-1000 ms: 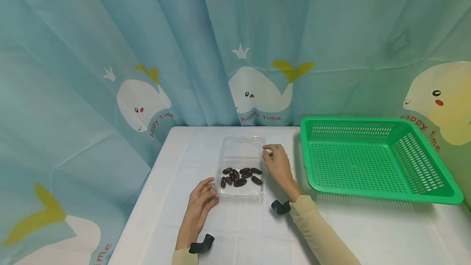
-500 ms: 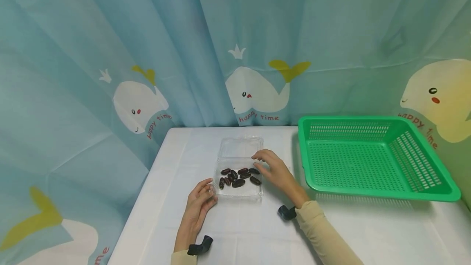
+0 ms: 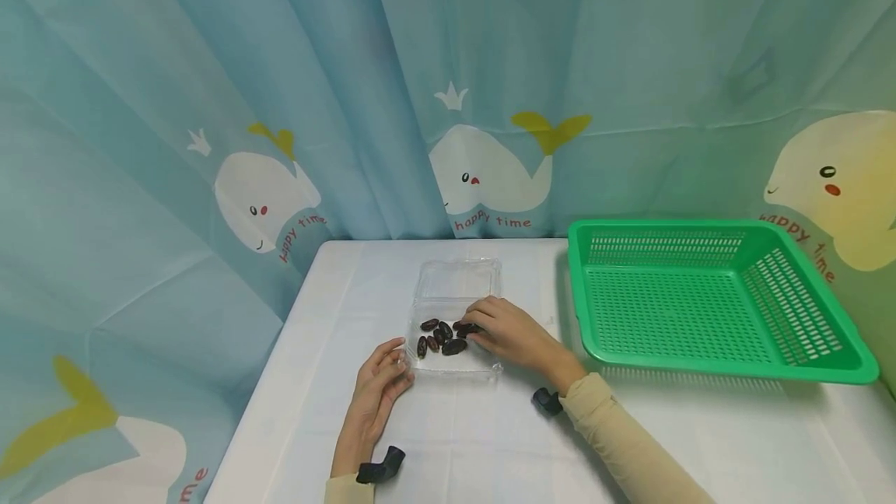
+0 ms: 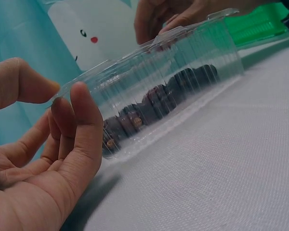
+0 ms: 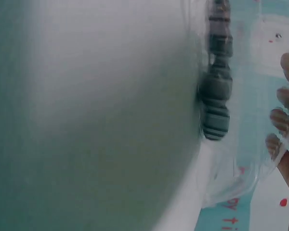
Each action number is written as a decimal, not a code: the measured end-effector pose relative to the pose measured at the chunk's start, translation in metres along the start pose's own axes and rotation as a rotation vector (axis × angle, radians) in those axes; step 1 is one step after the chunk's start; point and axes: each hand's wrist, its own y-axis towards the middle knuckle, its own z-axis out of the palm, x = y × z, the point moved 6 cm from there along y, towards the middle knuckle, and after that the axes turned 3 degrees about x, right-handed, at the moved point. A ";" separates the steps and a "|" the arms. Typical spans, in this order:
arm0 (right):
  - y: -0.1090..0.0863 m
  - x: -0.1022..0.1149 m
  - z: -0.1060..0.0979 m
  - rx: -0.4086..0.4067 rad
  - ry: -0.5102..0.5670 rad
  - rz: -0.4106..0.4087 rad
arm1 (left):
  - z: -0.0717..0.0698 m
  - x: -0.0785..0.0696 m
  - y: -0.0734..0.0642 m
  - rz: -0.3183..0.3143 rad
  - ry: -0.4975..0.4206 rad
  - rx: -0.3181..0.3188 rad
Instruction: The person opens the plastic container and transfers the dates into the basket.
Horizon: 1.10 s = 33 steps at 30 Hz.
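Observation:
A clear plastic clamshell box [image 3: 448, 366] sits on the table with its lid [image 3: 458, 280] folded back. Several dark brown dates [image 3: 454, 347] lie inside it; the left wrist view shows these dates [image 4: 156, 98] through the ribbed side. My left hand [image 3: 381, 383] holds the box at its near left corner, thumb and fingers at the rim. Into the box from the right reaches my right hand [image 3: 514, 337], its thumb and fingers bent around dates at the right side. Whether they grip one is hidden, and the hand covers some dates.
A green slatted plastic basket [image 3: 672, 317] stands to the right of the box. White cloth covers the table [image 3: 448, 442]. Behind hangs a blue-green curtain [image 3: 350, 99] printed with whales. Dark wrist mounts [image 3: 381, 465] sit at both wrists.
My right hand has left the right edge by the lid and come down left into the box, over the dates. My left hand stays at the box's corner.

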 end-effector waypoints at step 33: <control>0.036 0.013 0.041 0.463 0.076 0.141 | -0.006 0.006 -0.001 -0.012 -0.012 -0.016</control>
